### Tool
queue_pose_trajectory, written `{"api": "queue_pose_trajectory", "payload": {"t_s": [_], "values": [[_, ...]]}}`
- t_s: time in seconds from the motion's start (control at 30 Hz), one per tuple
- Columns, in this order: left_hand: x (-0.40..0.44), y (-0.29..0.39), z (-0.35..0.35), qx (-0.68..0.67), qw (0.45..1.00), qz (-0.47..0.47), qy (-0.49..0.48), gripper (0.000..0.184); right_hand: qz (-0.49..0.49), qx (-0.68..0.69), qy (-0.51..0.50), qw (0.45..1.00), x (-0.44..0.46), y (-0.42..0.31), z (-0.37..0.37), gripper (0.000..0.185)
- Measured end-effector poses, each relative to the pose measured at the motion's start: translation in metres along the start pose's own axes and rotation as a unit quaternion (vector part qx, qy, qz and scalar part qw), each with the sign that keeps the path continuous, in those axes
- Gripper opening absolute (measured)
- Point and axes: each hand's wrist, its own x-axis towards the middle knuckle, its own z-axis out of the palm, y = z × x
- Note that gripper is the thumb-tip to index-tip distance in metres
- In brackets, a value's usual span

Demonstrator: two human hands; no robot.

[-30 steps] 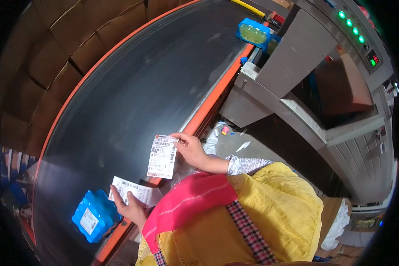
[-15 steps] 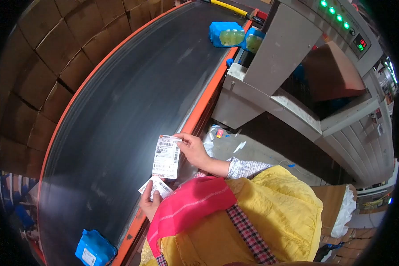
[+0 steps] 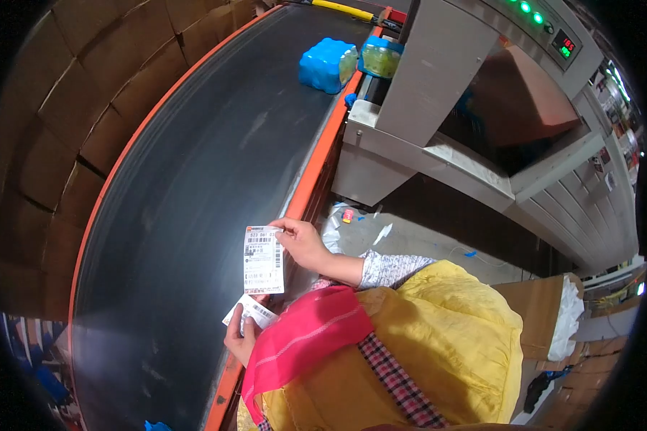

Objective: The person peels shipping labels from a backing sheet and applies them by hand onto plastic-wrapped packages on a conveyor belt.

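My right hand (image 3: pixel 302 244) pinches the upper right corner of a white printed shipping label (image 3: pixel 264 260), held up over the belt's near edge. Below it, my left hand (image 3: pixel 243 336) grips more labels (image 3: pixel 254 310), partly covered by my fingers and the pink sleeve. At the far end of the black conveyor belt (image 3: pixel 194 194) sits a blue-wrapped pack of bottles (image 3: pixel 328 65) with yellow-green contents. A second blue-wrapped pack (image 3: pixel 379 57) is at the mouth of the grey machine. Only a sliver of another blue package (image 3: pixel 157 426) shows at the bottom edge.
An orange rail (image 3: pixel 310 161) edges the belt on my side. The grey machine (image 3: pixel 428 86) with green lights stands at right. Stacked cardboard boxes (image 3: pixel 115 79) line the far side. Scraps (image 3: pixel 383 233) lie on the floor. A cardboard box (image 3: pixel 532 316) is behind me at right.
The far blue pack has moved along the belt and turned, and the second pack is further out of the machine. The near blue package has slid almost out of view. Both hands keep their labels.
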Motion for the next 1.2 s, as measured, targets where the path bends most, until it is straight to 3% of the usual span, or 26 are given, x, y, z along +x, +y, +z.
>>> {"api": "queue_pose_trajectory", "payload": {"t_s": [0.23,0.47,0.53,0.73,0.97,1.07,1.1,1.2], "values": [[0.002,-0.001,0.001,-0.009,1.000,0.023,-0.008,0.029,-0.010,0.005,0.020,1.000,0.003,0.008,-0.008,0.019],[0.012,-0.019,-0.006,0.011,1.000,-0.009,-0.011,0.028,-0.037,-0.133,0.124,0.983,0.035,0.023,-0.036,0.024],[0.012,-0.019,-0.005,0.010,1.000,-0.009,-0.007,0.028,0.005,-0.153,0.145,0.978,0.055,0.010,-0.050,0.027],[0.008,-0.014,-0.003,0.009,1.000,-0.025,0.012,0.029,-0.134,-0.270,0.257,0.918,0.166,0.013,-0.111,0.032],[0.008,-0.020,-0.003,0.011,0.999,-0.032,0.032,0.029,-0.157,-0.409,0.360,0.824,0.291,0.023,-0.165,0.040],[0.009,-0.021,-0.004,0.004,0.998,-0.050,0.038,0.029,-0.151,-0.425,0.349,0.821,0.310,0.040,-0.167,0.037],[0.009,-0.023,-0.004,0.009,0.998,-0.046,0.042,0.029,-0.113,-0.450,0.295,0.835,0.309,0.044,-0.167,0.051],[0.012,-0.026,-0.006,0.012,0.998,-0.042,0.046,0.029,-0.093,-0.562,0.251,0.783,0.270,0.022,-0.125,0.073]]}}
